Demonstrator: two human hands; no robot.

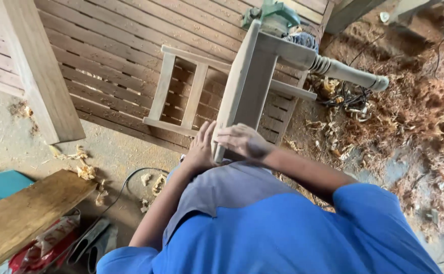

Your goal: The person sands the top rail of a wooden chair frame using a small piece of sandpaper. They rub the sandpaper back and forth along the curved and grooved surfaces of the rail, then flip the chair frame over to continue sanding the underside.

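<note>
A grey unfinished wooden chair frame [247, 81] lies tipped in front of me, with a turned leg [343, 73] pointing right and a slatted back part [181, 96] to the left. My left hand [200, 149] presses flat against the near end of the frame's long rail. My right hand [242, 139] rests on top of that same rail end, fingers curled over it. A green power tool [272, 12] sits at the far end of the frame.
A slatted wooden panel [105, 56] lies beneath the chair frame. A thick plank [39, 66] leans at left, another board [24, 213] lies at lower left. Wood shavings [414, 106] cover the ground at right. A black cable [130, 177] runs across the floor.
</note>
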